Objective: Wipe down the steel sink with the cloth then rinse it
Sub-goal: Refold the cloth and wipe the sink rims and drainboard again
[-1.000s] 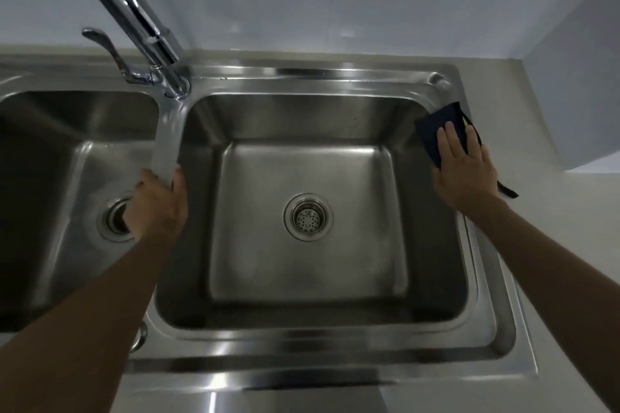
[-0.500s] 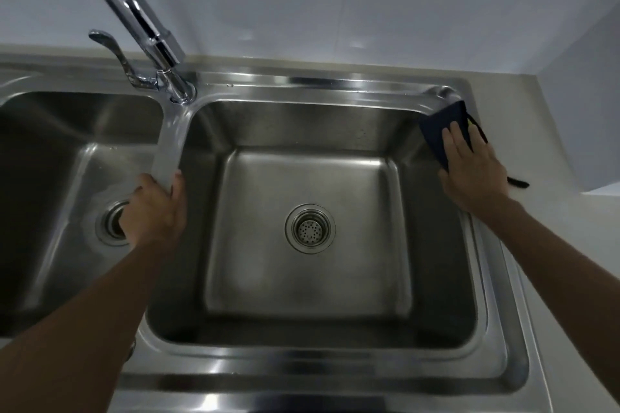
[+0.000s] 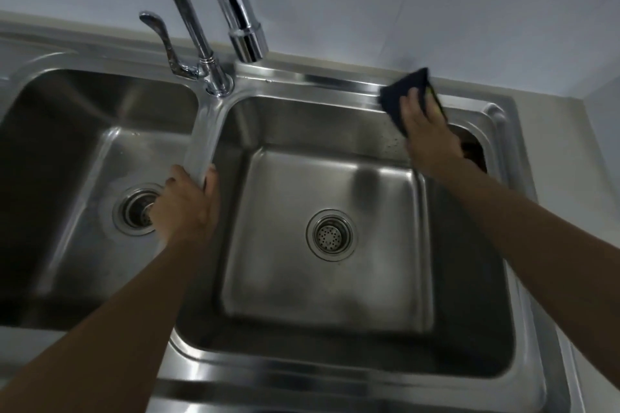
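Two bowls make up the steel sink (image 3: 335, 379), with a raised divider (image 3: 204, 131) between them. The left hand (image 3: 188, 204) grips the divider's near part, thumb on the right-bowl side and fingers curled over toward the left bowl. The right hand (image 3: 429, 134) lies flat, fingers straight and spread, pressing the dark cloth (image 3: 402, 90) onto the back rim and upper back wall of the right bowl, toward its far right corner. The faucet (image 3: 245, 27) stands at the divider's far end, its lever (image 3: 161, 33) to the left. The right drain (image 3: 330, 235) shows in full; the left drain (image 3: 134, 211) is partly hidden by the left hand.
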The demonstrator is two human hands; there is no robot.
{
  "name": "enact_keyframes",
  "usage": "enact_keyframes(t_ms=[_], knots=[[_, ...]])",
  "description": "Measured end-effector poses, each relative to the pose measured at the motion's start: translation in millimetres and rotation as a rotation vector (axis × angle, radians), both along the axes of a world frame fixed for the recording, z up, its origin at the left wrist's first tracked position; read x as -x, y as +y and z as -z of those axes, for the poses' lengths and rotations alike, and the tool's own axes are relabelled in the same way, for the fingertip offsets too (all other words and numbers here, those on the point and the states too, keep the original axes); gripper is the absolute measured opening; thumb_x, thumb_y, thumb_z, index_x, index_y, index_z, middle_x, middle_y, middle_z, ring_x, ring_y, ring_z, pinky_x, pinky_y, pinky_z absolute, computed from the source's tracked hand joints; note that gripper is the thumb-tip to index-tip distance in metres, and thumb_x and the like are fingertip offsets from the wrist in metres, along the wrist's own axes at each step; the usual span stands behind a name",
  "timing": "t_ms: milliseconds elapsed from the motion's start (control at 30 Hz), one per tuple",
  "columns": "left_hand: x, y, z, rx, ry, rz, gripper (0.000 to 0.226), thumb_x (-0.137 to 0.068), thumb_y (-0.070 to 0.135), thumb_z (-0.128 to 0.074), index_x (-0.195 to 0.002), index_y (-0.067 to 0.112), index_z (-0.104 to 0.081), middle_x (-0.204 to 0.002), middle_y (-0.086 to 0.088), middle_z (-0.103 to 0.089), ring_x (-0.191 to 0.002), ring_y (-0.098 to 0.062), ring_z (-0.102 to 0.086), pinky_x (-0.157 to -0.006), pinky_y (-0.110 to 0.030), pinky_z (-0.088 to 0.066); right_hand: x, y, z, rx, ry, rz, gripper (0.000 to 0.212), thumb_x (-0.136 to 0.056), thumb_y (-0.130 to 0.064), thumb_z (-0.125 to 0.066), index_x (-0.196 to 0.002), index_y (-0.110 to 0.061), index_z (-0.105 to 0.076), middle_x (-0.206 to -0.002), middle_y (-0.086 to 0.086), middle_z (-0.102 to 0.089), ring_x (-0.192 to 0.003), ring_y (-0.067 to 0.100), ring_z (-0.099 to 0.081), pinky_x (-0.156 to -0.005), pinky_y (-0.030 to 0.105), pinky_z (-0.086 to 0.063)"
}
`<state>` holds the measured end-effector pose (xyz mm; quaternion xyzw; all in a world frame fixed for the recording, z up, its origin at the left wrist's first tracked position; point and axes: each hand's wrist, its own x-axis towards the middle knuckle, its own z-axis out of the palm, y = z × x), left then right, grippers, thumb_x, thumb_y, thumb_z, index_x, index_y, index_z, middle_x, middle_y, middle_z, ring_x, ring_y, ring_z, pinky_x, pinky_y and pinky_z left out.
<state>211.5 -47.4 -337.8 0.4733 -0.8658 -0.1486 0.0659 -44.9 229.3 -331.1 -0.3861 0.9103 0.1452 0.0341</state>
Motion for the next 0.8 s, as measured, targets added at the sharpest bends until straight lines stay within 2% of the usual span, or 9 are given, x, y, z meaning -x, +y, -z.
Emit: enact_keyframes(t_ms=[67,100,167,233,300,467,567,700,800], knots=[[0,-1,1,-0.005,0.003,-0.005,0.055,-0.093,0.052,-0.041,-0.104,-0.002,-0.047,-0.099,-0.031,-0.061,-0.086,-0.048,-0.061,-0.070,-0.049,-0.046,-4,-45,9,0.053,-0.041,-0.047,0.070,-0.087,-0.013,-0.028,-0.146,-0.003,0.008,-0.154,0.018,-0.016,-0.142,0.040,-0.010,-0.112,0.052,-0.019],[0,-2,1,-0.006,0.008,-0.004,0.055,-0.093,0.052,-0.041,-0.104,-0.002,-0.047,-0.100,-0.031,-0.061,-0.087,-0.048,-0.061,-0.070,-0.049,-0.046,-10,-69,8,0.082,-0.071,-0.064,0.069,-0.087,-0.013,-0.025,-0.147,-0.009,0.008,-0.156,0.014,-0.014,-0.143,0.039,-0.009,-0.111,0.052,-0.021],[0,-3,3,-0.004,0.014,0.000,0.055,-0.093,0.051,-0.040,-0.104,-0.002,-0.046,-0.100,-0.031,-0.061,-0.087,-0.049,-0.061,-0.069,-0.048,-0.044,-22,-108,6,0.138,-0.082,-0.092,0.066,-0.090,-0.012,-0.034,-0.150,-0.014,-0.006,-0.158,0.006,-0.007,-0.144,0.034,-0.005,-0.112,0.050,-0.021],[1,-4,4,-0.004,0.004,0.002,0.054,-0.093,0.051,-0.040,-0.105,-0.002,-0.046,-0.100,-0.030,-0.061,-0.087,-0.049,-0.060,-0.064,-0.045,-0.039,-36,-133,1,0.162,-0.049,-0.078,0.071,-0.092,-0.015,-0.043,-0.150,-0.017,-0.003,-0.158,0.001,0.005,-0.144,0.030,0.002,-0.113,0.047,-0.015],[0,-4,4,-0.002,0.000,0.006,0.055,-0.093,0.052,-0.039,-0.104,-0.002,-0.046,-0.099,-0.030,-0.061,-0.086,-0.048,-0.060,-0.062,-0.043,-0.035,-40,-136,0,0.176,-0.022,-0.059,0.073,-0.092,-0.017,-0.045,-0.150,-0.018,0.000,-0.158,-0.001,0.008,-0.145,0.028,0.004,-0.114,0.046,-0.012],[-2,-5,7,0.000,0.015,0.004,0.055,-0.093,0.053,-0.038,-0.102,-0.001,-0.046,-0.098,-0.030,-0.061,-0.084,-0.048,-0.060,-0.064,-0.043,-0.037,-28,-75,5,0.229,-0.045,0.020,0.069,-0.087,-0.007,-0.047,-0.148,-0.015,-0.017,-0.158,-0.002,-0.011,-0.143,0.029,-0.012,-0.112,0.046,-0.022],[-1,-4,6,0.010,0.013,-0.004,0.056,-0.093,0.054,-0.039,-0.104,-0.001,-0.046,-0.099,-0.030,-0.061,-0.085,-0.048,-0.060,-0.065,-0.044,-0.039,-16,-14,4,0.220,-0.052,0.132,0.067,-0.088,-0.009,-0.044,-0.149,-0.015,-0.016,-0.158,-0.002,-0.010,-0.144,0.027,-0.012,-0.113,0.044,-0.024],[0,-5,7,0.014,0.010,-0.004,0.056,-0.093,0.054,-0.038,-0.103,-0.001,-0.047,-0.099,-0.029,-0.062,-0.085,-0.047,-0.060,-0.066,-0.044,-0.040,-2,61,-5,0.253,-0.071,0.367,0.063,-0.090,-0.011,-0.042,-0.148,-0.005,-0.017,-0.157,0.010,-0.013,-0.142,0.033,-0.015,-0.113,0.051,-0.022],[1,-4,7,0.005,0.010,0.004,0.056,-0.093,0.054,-0.038,-0.104,-0.001,-0.047,-0.098,-0.028,-0.062,-0.084,-0.045,-0.061,-0.063,-0.043,-0.040,5,71,-10,0.229,-0.119,0.520,0.061,-0.095,-0.014,-0.040,-0.149,-0.006,-0.012,-0.157,0.010,-0.008,-0.142,0.033,-0.014,-0.113,0.048,-0.018]])
